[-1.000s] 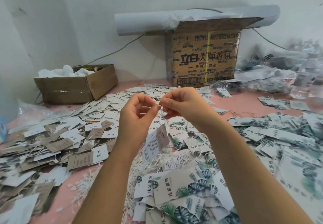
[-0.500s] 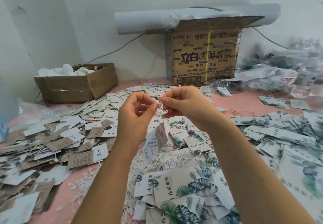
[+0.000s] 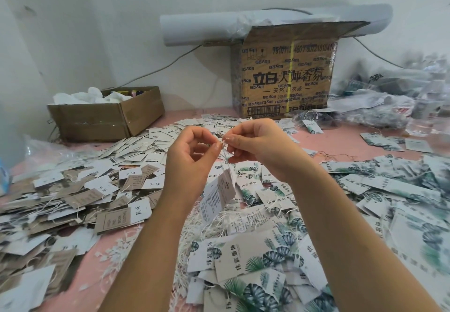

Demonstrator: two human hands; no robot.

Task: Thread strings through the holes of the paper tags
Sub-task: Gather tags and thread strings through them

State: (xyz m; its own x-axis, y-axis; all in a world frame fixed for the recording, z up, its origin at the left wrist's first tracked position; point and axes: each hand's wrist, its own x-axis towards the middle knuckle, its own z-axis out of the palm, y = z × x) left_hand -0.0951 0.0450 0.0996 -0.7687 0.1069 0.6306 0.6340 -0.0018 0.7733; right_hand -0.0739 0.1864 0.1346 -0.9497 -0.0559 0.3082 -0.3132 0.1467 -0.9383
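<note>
My left hand [image 3: 192, 156] and my right hand [image 3: 260, 143] are raised over the table, fingertips almost meeting. Between them they pinch a thin white string [image 3: 222, 147]. From that string hangs a small stack of paper tags [image 3: 219, 195], a white printed one and a brown one, dangling below my left hand. A heap of loose white strings [image 3: 207, 229] lies on the table under my wrists. Leaf-printed tags [image 3: 258, 260] are piled in front and to the right.
Brown and white tags [image 3: 80, 197] cover the pink table [image 3: 341, 141] on the left. A low open carton [image 3: 107, 114] stands at the back left, a tall printed carton [image 3: 285, 78] at the back centre with a paper roll [image 3: 202, 29] behind it. Plastic bags [image 3: 389, 102] lie at the back right.
Both hands stay close together and have risen slightly. The hanging tags sway only a little under the string.
</note>
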